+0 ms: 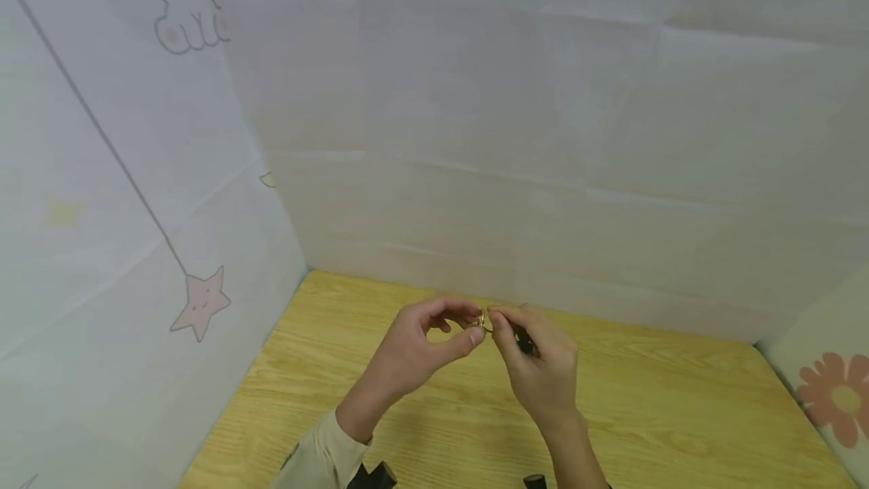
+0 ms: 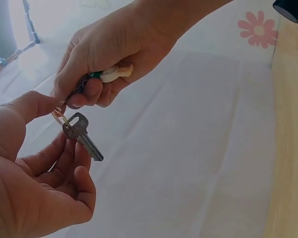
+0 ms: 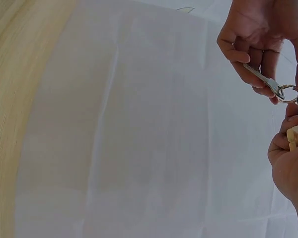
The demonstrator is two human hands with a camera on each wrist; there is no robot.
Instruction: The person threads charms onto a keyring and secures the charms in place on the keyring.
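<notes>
Key (image 2: pixel 82 135) hung from a thin split ring (image 2: pixel 59 116), held in the air above the worktop (image 1: pixel 665 406); the left hand (image 2: pixel 25 173) pinched ring between thumb and fingertips, key dangling just below that grip. Right hand (image 2: pixel 107 54) pinched the ring's other side, with a cream-and-green fob (image 2: pixel 114 73) curled in its fingers. Small, light, rigid metal, probably slick; the ring's springy coil looked the fiddly part, best taken at its rim.

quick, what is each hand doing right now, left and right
Left hand: pinches the key ring, with a silver key on it.
Right hand: grips a cream and green fob.
</notes>
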